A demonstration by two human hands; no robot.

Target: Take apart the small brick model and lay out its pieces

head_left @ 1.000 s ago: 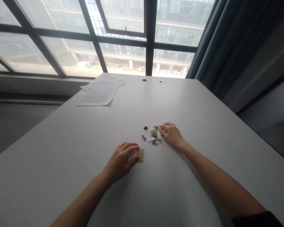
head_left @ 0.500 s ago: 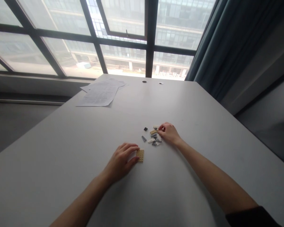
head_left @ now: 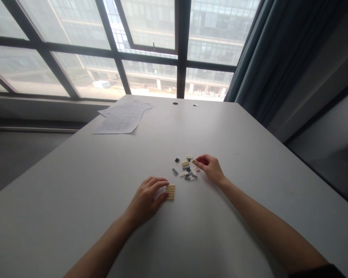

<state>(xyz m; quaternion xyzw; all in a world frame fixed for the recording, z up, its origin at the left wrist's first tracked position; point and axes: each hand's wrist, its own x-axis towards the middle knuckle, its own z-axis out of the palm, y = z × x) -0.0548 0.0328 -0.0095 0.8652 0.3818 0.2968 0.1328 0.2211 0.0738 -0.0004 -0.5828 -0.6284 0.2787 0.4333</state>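
My left hand (head_left: pixel 149 197) rests on the table with thumb and fingers closed on the left edge of a tan studded building plate (head_left: pixel 171 192). To its upper right, my right hand (head_left: pixel 210 167) pinches a small tan building brick (head_left: pixel 194 161) between thumb and fingertips, at the right side of a loose pile of bricks. Among the pile are a tan brick (head_left: pixel 185 164), a white brick (head_left: pixel 184 174) and several grey and dark pieces. A grey brick (head_left: pixel 174 172) and a small black piece (head_left: pixel 177 160) lie a little apart on the left.
The pieces lie on a white table (head_left: pixel 214 231). Printed paper sheets (head_left: pixel 121 119) lie at its far left. Two round cable holes sit near the far edge, one of them a dark hole (head_left: pixel 175 103). Beyond are windows and a blue curtain (head_left: pixel 258 58).
My right hand has drawn slightly right, away from the pile, with the small tan brick in its fingertips. My left hand stays at the plate. The whole view has shifted a little.
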